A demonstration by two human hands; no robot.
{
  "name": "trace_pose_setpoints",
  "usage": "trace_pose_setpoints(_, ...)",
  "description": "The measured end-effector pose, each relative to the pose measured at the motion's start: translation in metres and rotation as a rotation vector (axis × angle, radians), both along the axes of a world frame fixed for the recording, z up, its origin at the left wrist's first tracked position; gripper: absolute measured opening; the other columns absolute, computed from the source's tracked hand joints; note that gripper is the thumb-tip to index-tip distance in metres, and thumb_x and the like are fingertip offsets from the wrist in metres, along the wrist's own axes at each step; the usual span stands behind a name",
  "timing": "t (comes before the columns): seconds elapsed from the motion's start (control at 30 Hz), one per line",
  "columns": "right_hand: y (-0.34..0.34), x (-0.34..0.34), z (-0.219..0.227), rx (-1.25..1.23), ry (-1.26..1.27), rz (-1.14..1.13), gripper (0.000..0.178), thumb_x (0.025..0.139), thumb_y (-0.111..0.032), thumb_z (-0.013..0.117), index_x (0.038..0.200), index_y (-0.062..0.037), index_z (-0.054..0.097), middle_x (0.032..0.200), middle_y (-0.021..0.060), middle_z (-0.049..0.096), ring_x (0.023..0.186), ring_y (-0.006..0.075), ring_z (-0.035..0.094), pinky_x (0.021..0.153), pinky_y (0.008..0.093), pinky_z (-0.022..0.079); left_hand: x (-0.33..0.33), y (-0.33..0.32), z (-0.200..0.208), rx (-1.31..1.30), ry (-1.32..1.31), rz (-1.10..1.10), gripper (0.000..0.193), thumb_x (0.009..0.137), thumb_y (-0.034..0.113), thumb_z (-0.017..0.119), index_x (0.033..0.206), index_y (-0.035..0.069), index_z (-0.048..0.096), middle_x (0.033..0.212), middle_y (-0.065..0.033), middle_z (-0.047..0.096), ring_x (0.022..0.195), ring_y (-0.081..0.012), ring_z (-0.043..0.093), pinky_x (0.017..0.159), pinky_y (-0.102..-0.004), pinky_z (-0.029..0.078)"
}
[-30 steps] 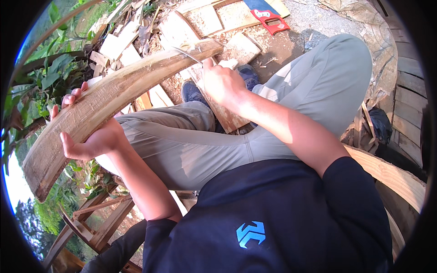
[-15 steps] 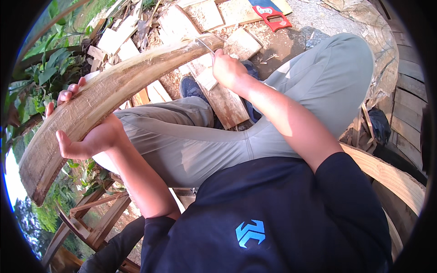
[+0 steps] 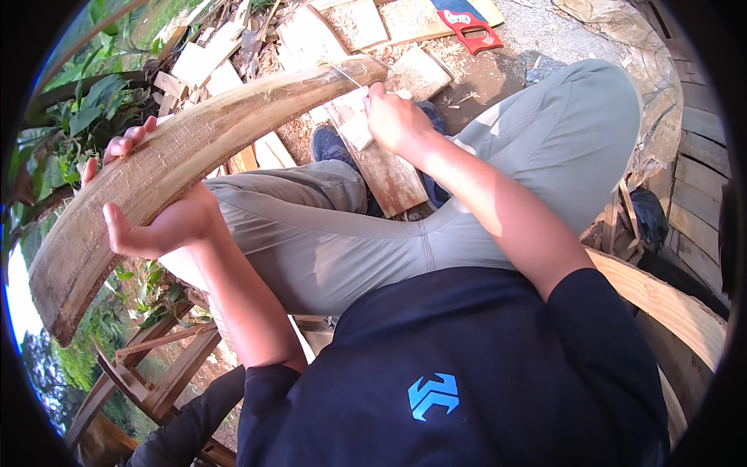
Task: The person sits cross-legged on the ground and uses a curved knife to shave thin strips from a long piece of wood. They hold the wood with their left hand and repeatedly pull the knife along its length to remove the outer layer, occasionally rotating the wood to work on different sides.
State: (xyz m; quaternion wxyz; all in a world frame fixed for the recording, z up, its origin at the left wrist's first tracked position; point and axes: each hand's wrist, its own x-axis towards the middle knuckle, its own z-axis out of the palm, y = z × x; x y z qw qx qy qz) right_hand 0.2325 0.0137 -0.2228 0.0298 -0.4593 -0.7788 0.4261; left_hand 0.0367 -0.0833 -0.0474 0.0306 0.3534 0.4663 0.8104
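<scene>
A long, curved, pale wooden piece [image 3: 194, 128] slants across the upper left, its wide end low at the left and its narrow end near the boards. My left hand [image 3: 159, 222] cradles its wide part from beneath, thumb on the near side and fingertips over the far edge. Close to the narrow end, my right hand [image 3: 397, 121] is closed around a tool with a thin metal blade [image 3: 348, 76]. That blade lies across the wood's upper face. Its handle is hidden in my fist, so the exact kind of tool cannot be made out.
Flat boards [image 3: 389, 183] and wood chips cover the ground by my shoes. A red-handled saw [image 3: 478, 39] lies at the top. Leafy plants [image 3: 97, 101] grow at the left, above a wooden frame [image 3: 175, 373]. A curved timber [image 3: 661, 300] is at my right.
The blade has turned slightly flatter against the wood, with my right hand shifting a little. The wooden piece and my left hand have moved only slightly.
</scene>
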Motion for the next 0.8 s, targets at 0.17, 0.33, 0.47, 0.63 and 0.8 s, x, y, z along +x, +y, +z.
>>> trace_pose_setpoints(0.17, -0.002, -0.011, 0.021, 0.082, -0.05, 0.046, 0.032, 0.103, -0.024, 0.046, 0.108, 0.0068, 0.052, 0.091, 0.0296, 0.07, 0.093, 0.04, 0.072, 0.081, 0.0512, 0.057, -0.011, -0.009, -0.004, -0.042, -0.023, 0.006, 0.058, 0.081, 0.045, 0.047, 0.126, 0.007, 0.048, 0.097, -0.0179, 0.06, 0.097, -0.0347, 0.062, 0.098, -0.0615, 0.047)
trace_pose_setpoints(0.33, -0.018, 0.003, 0.024, 0.007, 0.195, -0.087, 0.033, 0.105, -0.027, 0.047, 0.107, 0.0056, 0.052, 0.087, 0.0271, 0.068, 0.088, 0.0411, 0.071, 0.078, 0.0537, 0.052, 0.0, -0.001, -0.001, -0.055, 0.012, 0.049, 0.06, 0.08, 0.046, 0.045, 0.125, 0.007, 0.048, 0.095, -0.0177, 0.059, 0.098, -0.0362, 0.062, 0.1, -0.0647, 0.046)
trace_pose_setpoints(0.47, -0.015, 0.0, -0.009, -0.097, 0.462, -0.204, 0.035, 0.106, -0.032, 0.047, 0.112, 0.0007, 0.058, 0.088, 0.0222, 0.07, 0.088, 0.0436, 0.069, 0.075, 0.0512, 0.052, -0.009, -0.006, -0.003, -0.028, 0.022, -0.019, 0.058, 0.083, 0.043, 0.046, 0.128, 0.006, 0.048, 0.098, -0.02, 0.06, 0.099, -0.0362, 0.063, 0.096, -0.062, 0.049)
trace_pose_setpoints(0.63, -0.021, 0.002, 0.033, 0.025, 0.343, -0.129, 0.035, 0.106, -0.033, 0.045, 0.105, -0.0008, 0.059, 0.077, 0.0229, 0.07, 0.077, 0.0445, 0.069, 0.07, 0.0537, 0.053, -0.01, -0.007, -0.003, -0.043, 0.057, 0.002, 0.059, 0.083, 0.044, 0.045, 0.128, 0.006, 0.048, 0.101, -0.0214, 0.061, 0.099, -0.0374, 0.063, 0.097, -0.0617, 0.048)
trace_pose_setpoints(0.8, -0.019, -0.002, 0.041, 0.177, 0.095, -0.006, 0.036, 0.107, -0.034, 0.044, 0.105, -0.0029, 0.062, 0.075, 0.0233, 0.069, 0.073, 0.0451, 0.069, 0.064, 0.0551, 0.053, -0.002, -0.006, 0.001, -0.067, 0.055, 0.067, 0.063, 0.083, 0.044, 0.045, 0.132, 0.004, 0.047, 0.113, -0.0248, 0.062, 0.105, -0.042, 0.062, 0.1, -0.0611, 0.045)
